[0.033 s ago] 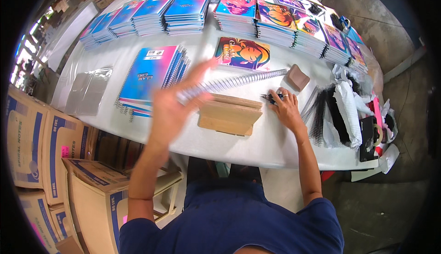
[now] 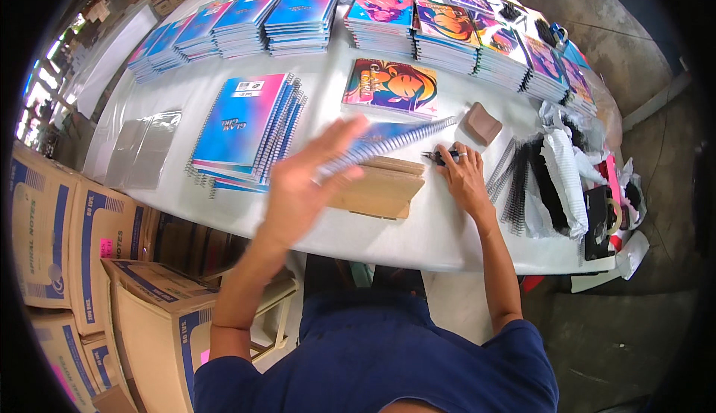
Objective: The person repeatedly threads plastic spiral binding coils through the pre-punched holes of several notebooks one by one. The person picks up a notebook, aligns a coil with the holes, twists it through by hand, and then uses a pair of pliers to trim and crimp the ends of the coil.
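Note:
My left hand [image 2: 302, 182], smeared by motion, has its thumb and fingers around the left end of a spiral notebook [image 2: 384, 135]. The notebook's silvery wire coil slants up to the right, with part of a blue cover showing behind it. Just below the coil stands a brown wooden block [image 2: 380, 189] like a small stand. My right hand [image 2: 464, 178] rests on the table, closed over small dark pliers [image 2: 435, 157] whose tip points left. Most of the pliers is hidden under the fingers.
Left of my hand lies a pile of blue-pink spiral notebooks [image 2: 237, 129]. Ahead is an orange-purple notebook [image 2: 391, 88]; a brown block [image 2: 483, 123] sits right. Loose coils [image 2: 514, 196] and wrapping [image 2: 563, 182] crowd the right edge. Notebook stacks [image 2: 298, 21] line the back; cartons [image 2: 60, 226] stand left.
My left hand has shifted to the right, and the notebook's coil has tilted a little, with more of its blue cover showing. The right hand stays with the pliers.

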`<act>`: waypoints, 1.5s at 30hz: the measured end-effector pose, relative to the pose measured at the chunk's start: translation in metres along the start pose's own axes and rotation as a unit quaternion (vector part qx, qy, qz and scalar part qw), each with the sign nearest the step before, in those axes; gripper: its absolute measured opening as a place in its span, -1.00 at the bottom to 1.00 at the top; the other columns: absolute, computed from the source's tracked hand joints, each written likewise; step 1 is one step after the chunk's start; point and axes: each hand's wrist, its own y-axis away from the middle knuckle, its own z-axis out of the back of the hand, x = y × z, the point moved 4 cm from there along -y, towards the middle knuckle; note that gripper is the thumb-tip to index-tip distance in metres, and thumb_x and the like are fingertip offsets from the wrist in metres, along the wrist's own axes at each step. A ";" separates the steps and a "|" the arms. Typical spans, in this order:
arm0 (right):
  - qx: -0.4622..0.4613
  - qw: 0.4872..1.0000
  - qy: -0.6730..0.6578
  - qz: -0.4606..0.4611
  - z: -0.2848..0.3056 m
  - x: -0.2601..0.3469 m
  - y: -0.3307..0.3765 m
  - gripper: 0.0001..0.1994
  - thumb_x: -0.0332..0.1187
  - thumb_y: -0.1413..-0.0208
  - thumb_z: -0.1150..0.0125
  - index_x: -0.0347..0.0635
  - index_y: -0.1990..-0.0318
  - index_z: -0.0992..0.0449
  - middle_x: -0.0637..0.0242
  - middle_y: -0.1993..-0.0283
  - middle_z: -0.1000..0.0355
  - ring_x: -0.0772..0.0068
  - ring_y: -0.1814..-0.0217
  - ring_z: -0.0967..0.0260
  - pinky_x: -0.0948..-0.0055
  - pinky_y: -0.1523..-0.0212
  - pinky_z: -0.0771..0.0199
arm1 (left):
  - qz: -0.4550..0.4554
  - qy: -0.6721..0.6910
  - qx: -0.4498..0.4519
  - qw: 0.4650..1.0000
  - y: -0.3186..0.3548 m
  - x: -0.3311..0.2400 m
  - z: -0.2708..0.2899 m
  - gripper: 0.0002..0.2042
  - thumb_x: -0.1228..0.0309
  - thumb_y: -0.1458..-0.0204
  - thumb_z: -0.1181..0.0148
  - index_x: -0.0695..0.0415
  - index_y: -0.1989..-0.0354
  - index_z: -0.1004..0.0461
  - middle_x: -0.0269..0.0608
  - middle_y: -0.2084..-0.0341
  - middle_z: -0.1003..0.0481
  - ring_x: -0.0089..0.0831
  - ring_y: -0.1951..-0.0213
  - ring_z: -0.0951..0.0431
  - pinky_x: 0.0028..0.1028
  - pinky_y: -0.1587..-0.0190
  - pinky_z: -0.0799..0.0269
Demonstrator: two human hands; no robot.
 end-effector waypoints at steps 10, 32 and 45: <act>-0.078 0.951 -0.298 0.004 0.105 0.110 0.032 -0.65 -0.30 -0.08 -0.23 -0.12 -0.04 -0.48 0.17 0.22 -0.33 0.20 0.29 -0.38 0.31 0.27 -0.44 | -0.087 -0.391 0.006 0.916 0.025 0.025 -0.069 -0.43 0.29 0.03 -0.28 -0.09 -0.23 -0.33 -0.29 -0.14 -0.41 0.05 -0.13 -0.37 -0.01 -0.13 -0.21; -0.010 0.971 -0.238 -0.021 0.095 0.054 -0.038 -0.75 -0.27 -0.21 -0.06 -0.27 0.14 -0.51 0.06 0.28 -0.42 0.07 0.37 -0.41 0.25 0.31 -0.41 | -0.137 -0.344 -0.137 0.919 -0.035 -0.002 0.078 -0.37 0.69 0.15 -0.13 -0.10 -0.17 -0.39 -0.40 -0.14 -0.41 -0.18 -0.20 -0.35 -0.38 -0.11 -0.40; 0.034 0.947 -0.073 -0.311 -0.040 -0.042 -0.169 -0.51 0.00 0.13 -0.39 -0.23 0.19 -0.54 0.03 0.15 -0.51 -0.02 0.08 -0.46 0.18 0.07 -0.44 | 0.136 -0.241 0.144 0.950 0.018 0.087 0.109 -0.38 0.21 0.09 -0.31 -0.03 -0.23 -0.34 -0.33 -0.26 -0.27 -0.13 -0.40 0.04 -0.02 -0.38 0.28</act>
